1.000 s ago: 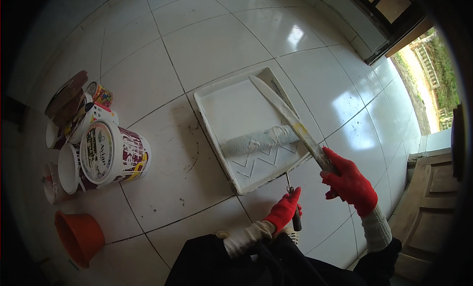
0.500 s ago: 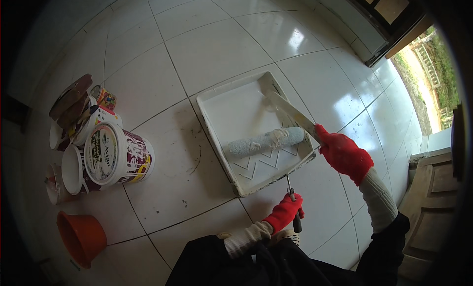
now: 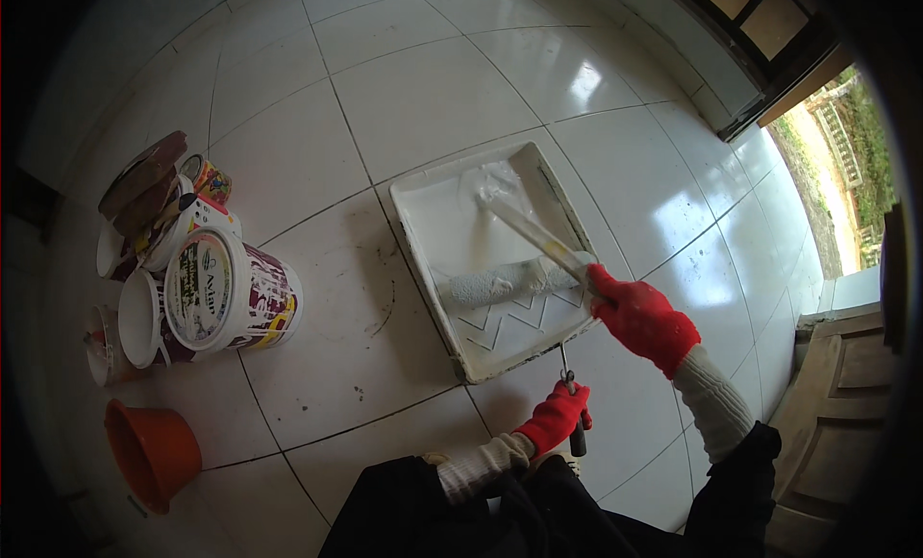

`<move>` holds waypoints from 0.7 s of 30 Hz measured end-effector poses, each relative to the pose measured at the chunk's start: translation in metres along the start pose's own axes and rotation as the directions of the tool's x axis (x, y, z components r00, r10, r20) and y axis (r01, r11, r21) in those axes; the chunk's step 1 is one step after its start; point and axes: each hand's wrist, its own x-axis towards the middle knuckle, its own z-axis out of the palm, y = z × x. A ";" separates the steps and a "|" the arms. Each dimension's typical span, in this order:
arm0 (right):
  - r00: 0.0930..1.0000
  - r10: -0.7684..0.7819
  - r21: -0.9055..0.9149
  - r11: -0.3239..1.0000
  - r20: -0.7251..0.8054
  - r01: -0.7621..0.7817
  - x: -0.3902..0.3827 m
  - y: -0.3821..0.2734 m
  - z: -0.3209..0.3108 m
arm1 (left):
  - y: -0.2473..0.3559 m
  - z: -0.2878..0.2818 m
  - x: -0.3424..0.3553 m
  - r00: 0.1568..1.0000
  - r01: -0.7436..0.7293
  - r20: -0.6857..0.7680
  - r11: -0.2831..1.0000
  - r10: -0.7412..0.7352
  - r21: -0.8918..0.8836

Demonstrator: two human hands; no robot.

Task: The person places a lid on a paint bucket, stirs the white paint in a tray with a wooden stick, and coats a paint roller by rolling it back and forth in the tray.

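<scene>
Beside the paint tray (image 3: 505, 335), the right hand (image 3: 649, 325) grips a stick (image 3: 538, 237) slanting away over the roller (image 3: 478, 288) into white paint (image 3: 495, 180), while the left hand (image 3: 555, 416) clasps the roller's handle (image 3: 578, 443) nearer the body.

Daylight from doorway (image 3: 829, 173), right; glare on tiles (image 3: 681, 214); rim dark, edges bent.

Red gloves (image 3: 652, 327), white zigzag-patterned tray (image 3: 510, 342), orange tub (image 3: 159, 452)

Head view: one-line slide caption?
Right hand holds a flat stick in the paint tray; left hand grips the roller handle.
</scene>
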 end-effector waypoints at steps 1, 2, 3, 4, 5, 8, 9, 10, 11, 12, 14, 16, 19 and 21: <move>0.999 -0.043 0.025 0.999 0.012 0.043 0.000 0.000 0.002 | 0.001 0.002 -0.002 1.000 0.006 0.013 1.000 -0.006 0.025; 0.995 -0.039 0.043 0.998 0.088 0.035 -0.006 -0.012 -0.004 | 0.006 -0.003 -0.006 1.000 0.009 0.005 0.999 -0.009 0.047; 0.995 -0.044 0.045 0.998 0.089 0.040 -0.011 -0.011 -0.007 | 0.006 -0.007 -0.007 1.000 0.008 0.000 0.999 -0.008 0.047; 0.997 -0.003 0.044 0.999 0.079 -0.001 -0.015 -0.004 -0.010 | 0.006 -0.010 -0.008 1.000 0.006 0.011 0.999 -0.006 0.037; 0.997 0.043 0.037 0.998 0.066 -0.045 -0.021 0.003 -0.015 | 0.004 -0.008 -0.009 1.000 0.003 0.030 1.000 -0.003 0.025; 0.996 0.089 0.013 0.996 0.018 -0.089 -0.005 0.002 -0.021 | -0.002 -0.005 0.002 1.000 0.014 0.026 0.999 -0.013 -0.038; 0.996 0.091 -0.012 0.996 0.002 -0.090 -0.001 0.002 -0.020 | -0.002 -0.002 0.003 0.999 0.014 0.032 0.999 -0.013 -0.035; 0.998 0.065 -0.040 0.997 -0.019 -0.066 -0.003 0.008 -0.015 | -0.002 0.002 0.003 0.999 0.023 0.036 1.000 -0.023 -0.011; 0.998 0.059 -0.031 0.998 -0.020 -0.059 -0.005 0.008 -0.013 | 0.002 -0.003 0.000 0.999 0.032 0.023 0.999 -0.032 0.014; 0.998 0.053 -0.005 0.999 0.025 -0.053 -0.010 0.010 -0.015 | 0.001 -0.008 -0.002 0.999 0.030 0.012 0.999 -0.030 0.015; 0.987 0.111 0.056 0.991 0.113 -0.118 -0.020 0.016 -0.026 | -0.002 -0.009 -0.005 0.999 -0.003 0.036 0.998 0.005 -0.064; 0.996 0.083 0.007 0.997 0.042 -0.083 -0.014 0.018 -0.024 | 0.000 -0.008 -0.003 0.999 0.009 0.032 0.998 -0.007 -0.058; 0.996 0.040 0.004 0.999 -0.074 -0.040 -0.007 0.020 -0.018 | -0.004 -0.001 0.005 0.998 0.038 0.055 0.998 -0.035 -0.049; 1.000 0.015 0.016 1.000 0.006 -0.015 -0.010 0.012 -0.015 | 0.002 -0.007 -0.002 0.998 0.047 0.038 0.998 -0.045 -0.052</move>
